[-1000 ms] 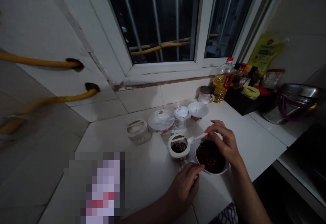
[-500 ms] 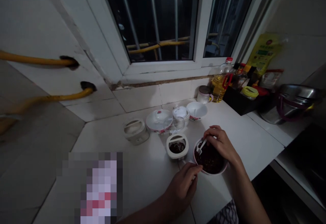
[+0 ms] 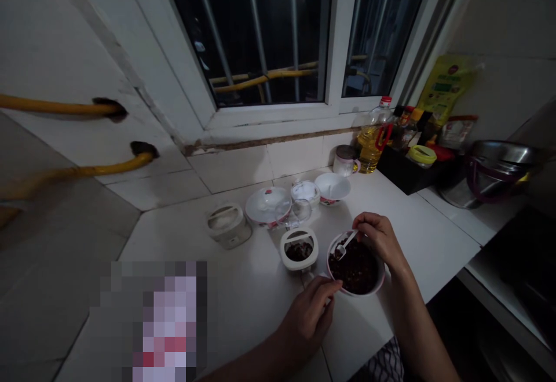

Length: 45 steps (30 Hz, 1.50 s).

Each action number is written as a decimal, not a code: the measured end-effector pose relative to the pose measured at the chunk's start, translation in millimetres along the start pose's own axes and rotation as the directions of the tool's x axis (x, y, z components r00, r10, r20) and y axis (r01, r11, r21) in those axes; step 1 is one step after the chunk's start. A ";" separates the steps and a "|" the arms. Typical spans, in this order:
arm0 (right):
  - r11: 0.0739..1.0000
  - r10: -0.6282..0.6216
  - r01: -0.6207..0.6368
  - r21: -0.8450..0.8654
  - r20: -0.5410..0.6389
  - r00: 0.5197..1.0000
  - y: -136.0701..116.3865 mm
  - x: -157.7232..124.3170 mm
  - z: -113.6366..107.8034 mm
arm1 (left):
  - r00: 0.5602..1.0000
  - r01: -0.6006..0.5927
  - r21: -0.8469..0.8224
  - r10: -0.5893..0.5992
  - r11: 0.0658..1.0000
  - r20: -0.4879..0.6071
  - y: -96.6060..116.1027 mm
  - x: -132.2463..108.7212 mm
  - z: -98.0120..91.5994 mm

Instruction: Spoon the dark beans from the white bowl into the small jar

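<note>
A white bowl (image 3: 379, 282) full of a dark chunky paste stands on the white counter near its front edge. My right hand (image 3: 379, 237) reaches over the bowl's far side, fingers pinched on a small white spoon (image 3: 346, 245) whose scoop rests on the paste. My left hand (image 3: 310, 315) lies at the bowl's near left rim, fingers curled against it; what they grip is hidden. Just left of the bowl stands a small white jar (image 3: 299, 250) with an open top and dark contents.
Behind stand a lidded white jar (image 3: 228, 225), a lidded dish (image 3: 268, 205), a small pot (image 3: 304, 192) and a white bowl (image 3: 332, 187). An oil bottle (image 3: 372, 136), a black rack of bottles (image 3: 408, 167) and a steel pot (image 3: 495, 170) lie right. The window is straight ahead.
The spoon has moved from over the small jar into the bowl of paste. My left hand has stayed at the bowl's rim. The view has shifted slightly.
</note>
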State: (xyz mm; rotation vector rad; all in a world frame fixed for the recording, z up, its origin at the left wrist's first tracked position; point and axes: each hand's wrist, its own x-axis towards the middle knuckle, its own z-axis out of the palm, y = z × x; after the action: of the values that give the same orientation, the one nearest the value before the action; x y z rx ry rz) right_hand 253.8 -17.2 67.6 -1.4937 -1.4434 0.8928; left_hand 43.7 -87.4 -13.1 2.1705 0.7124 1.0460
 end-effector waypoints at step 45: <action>0.829 -0.396 0.474 -0.297 0.287 0.872 -2.2 -6.5 3.2 | 0.999 -0.047 0.038 0.047 0.998 0.004 1.0 1.5 1.3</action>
State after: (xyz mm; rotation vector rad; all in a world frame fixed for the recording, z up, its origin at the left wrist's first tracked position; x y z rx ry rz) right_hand 249.5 -23.5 67.9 -1.2509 -2.0970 0.5296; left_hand 45.7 -87.4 -12.3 2.2308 0.6879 1.0615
